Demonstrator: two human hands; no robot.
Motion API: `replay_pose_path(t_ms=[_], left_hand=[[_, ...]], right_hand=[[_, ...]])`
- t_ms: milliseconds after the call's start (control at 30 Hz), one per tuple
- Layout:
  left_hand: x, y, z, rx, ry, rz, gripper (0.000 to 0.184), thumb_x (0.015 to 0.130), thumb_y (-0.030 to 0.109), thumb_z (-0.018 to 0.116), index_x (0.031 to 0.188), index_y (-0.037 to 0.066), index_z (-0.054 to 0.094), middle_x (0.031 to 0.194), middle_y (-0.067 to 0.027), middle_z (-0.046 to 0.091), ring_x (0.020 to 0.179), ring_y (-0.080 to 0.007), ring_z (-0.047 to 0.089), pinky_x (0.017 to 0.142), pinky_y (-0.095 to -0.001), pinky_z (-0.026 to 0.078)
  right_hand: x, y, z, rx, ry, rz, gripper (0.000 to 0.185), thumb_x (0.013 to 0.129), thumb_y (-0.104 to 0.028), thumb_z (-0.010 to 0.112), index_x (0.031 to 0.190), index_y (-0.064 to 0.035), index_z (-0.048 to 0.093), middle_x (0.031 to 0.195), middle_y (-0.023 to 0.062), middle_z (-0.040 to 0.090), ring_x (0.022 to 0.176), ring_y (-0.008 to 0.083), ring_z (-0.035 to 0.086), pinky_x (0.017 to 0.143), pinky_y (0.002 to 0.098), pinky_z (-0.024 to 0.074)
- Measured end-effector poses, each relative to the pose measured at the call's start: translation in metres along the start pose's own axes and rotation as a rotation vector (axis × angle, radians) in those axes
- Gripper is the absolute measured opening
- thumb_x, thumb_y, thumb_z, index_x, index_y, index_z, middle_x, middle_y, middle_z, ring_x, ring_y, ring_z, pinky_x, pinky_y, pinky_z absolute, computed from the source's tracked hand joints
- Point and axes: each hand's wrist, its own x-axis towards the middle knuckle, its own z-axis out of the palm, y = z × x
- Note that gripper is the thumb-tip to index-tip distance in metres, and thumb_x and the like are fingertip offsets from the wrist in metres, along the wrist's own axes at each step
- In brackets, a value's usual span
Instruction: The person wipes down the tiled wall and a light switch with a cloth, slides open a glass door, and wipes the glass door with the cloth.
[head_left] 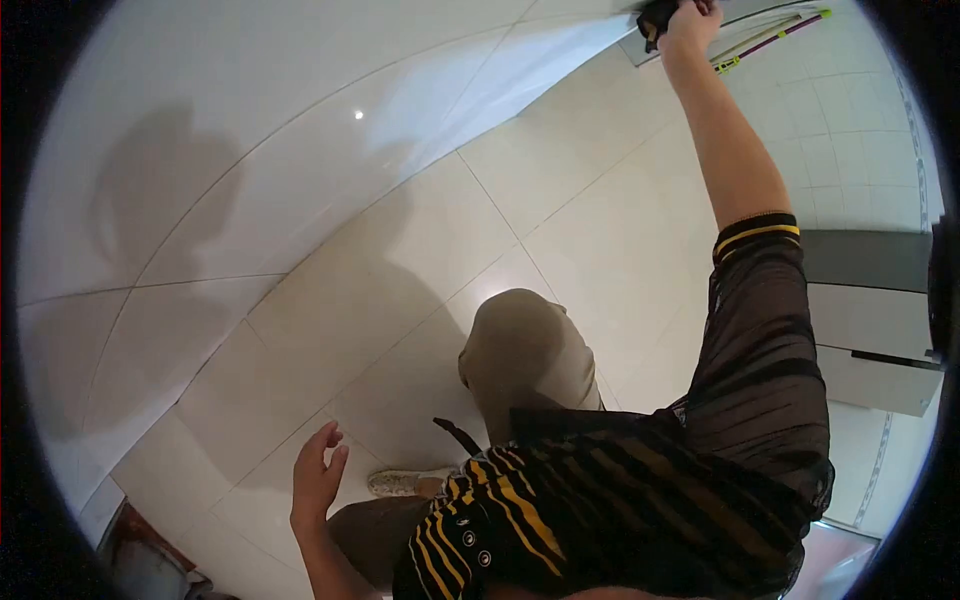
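Note:
My right hand (692,22) is at the top edge of the view, its fingers closed around a black object (656,20), which is partly cut off by the frame and too small to identify. That arm stretches far out, in a dark sheer sleeve with a yellow-striped cuff. Low on the left, my left hand (320,465) hangs over the tiled floor (400,350) with nothing in it, its fingers slightly bent and the thumb apart.
A glossy white tiled wall (250,90) runs along the left. Beyond my right hand lies a pole with yellow-green ends (775,42). Grey and white cabinets (870,320) stand at the right. Dark reddish items (140,555) sit at the lower left.

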Motion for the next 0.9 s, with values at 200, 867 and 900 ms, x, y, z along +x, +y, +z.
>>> replay_pose_path(t_ms=[200,867,900], left_hand=[[-0.001,-0.003,0.000,0.009,0.008,-0.090,0.039,0.084,0.014,0.058,0.122,0.006,0.052,0.106,-0.0105,0.061,0.097,-0.0225,0.057,0.082,-0.0334,0.045],[0.003,-0.015,0.001,0.061,0.075,-0.159,0.037,0.085,0.014,0.058,0.121,0.007,0.052,0.103,-0.0087,0.062,0.094,-0.0189,0.057,0.075,-0.0308,0.046],[0.000,-0.017,0.002,0.051,0.084,-0.170,0.037,0.085,0.014,0.058,0.121,0.007,0.052,0.103,-0.0087,0.062,0.094,-0.0189,0.057,0.075,-0.0308,0.046]], right_hand=[[0.003,0.128,0.036,0.298,0.096,0.026,0.032,0.091,-0.018,0.042,0.120,-0.0070,0.046,0.118,0.0092,0.052,0.108,0.0245,0.050,0.095,0.0401,0.0387],[-0.290,0.230,0.100,0.307,-0.295,1.187,0.023,0.092,-0.021,0.039,0.101,-0.0044,0.052,0.102,0.0113,0.058,0.088,0.0301,0.059,0.081,0.0531,0.0487],[-0.262,0.251,0.094,0.400,-0.233,1.063,0.020,0.091,-0.021,0.041,0.099,-0.0061,0.053,0.099,0.0103,0.058,0.089,0.0272,0.058,0.081,0.0478,0.0498]])
